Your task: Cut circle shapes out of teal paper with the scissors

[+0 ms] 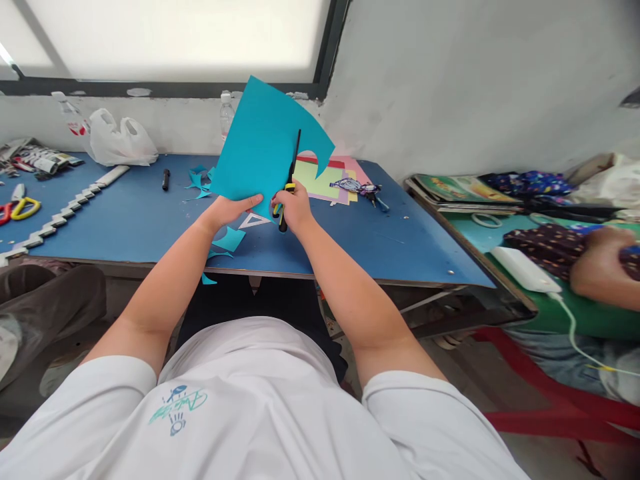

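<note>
The person's left hand [234, 210] is clamped on the near edge of a turquoise sheet [263, 133], thumb on top and the other fingers mostly hidden behind it. The right hand [296, 207] is closed around the yellow-and-black handles of a pair of scissors [291, 187], whose dark blades point to the far side along the right part of the sheet; whether the blades are apart or together cannot be told. The sheet is tilted up over the middle of a blue table [400, 243], and a curved notch bites into its right side. Turquoise scraps [231, 239] lie near the left forearm, with more farther left, and a white triangle frame [254, 220] sits between the hands on the tabletop. Behind the right hand, to the far right, is a pile of coloured papers [317, 179]. Farther left are a black marker [166, 179], a white plastic bag [123, 140] and, near the left end, red-and-yellow-handled scissors [24, 208].
</note>
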A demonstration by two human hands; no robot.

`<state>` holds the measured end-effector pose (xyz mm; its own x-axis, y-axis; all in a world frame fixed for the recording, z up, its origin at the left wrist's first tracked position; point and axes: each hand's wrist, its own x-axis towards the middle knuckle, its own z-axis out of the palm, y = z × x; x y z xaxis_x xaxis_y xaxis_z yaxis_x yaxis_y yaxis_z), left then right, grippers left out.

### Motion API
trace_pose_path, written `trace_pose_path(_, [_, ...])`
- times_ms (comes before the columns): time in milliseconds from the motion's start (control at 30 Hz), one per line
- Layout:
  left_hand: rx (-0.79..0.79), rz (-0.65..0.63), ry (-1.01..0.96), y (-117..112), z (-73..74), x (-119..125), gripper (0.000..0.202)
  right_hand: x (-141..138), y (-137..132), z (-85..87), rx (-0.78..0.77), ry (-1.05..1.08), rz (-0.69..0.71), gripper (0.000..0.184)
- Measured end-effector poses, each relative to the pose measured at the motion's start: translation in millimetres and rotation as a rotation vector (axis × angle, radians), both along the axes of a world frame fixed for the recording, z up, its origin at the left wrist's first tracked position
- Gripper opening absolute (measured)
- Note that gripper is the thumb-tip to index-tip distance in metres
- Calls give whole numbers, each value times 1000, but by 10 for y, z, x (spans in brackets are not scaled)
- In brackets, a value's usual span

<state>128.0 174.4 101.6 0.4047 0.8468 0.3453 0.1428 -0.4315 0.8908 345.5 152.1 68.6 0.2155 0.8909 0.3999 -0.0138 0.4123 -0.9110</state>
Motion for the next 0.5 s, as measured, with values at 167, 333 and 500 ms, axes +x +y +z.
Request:
trace_pose_path(167, [-2,7,-6,39,-20,-6,67,23,-10,24,-6,-9,13,33])
trace_pose_path(333, [-2,1,-16,21,-5,-9,64,47,-12,32,0,-11,36,39])
trace_pose_path(500, [-3,-3,-18,42,-26,-12,61,62,-12,32,-5,-21,43,37])
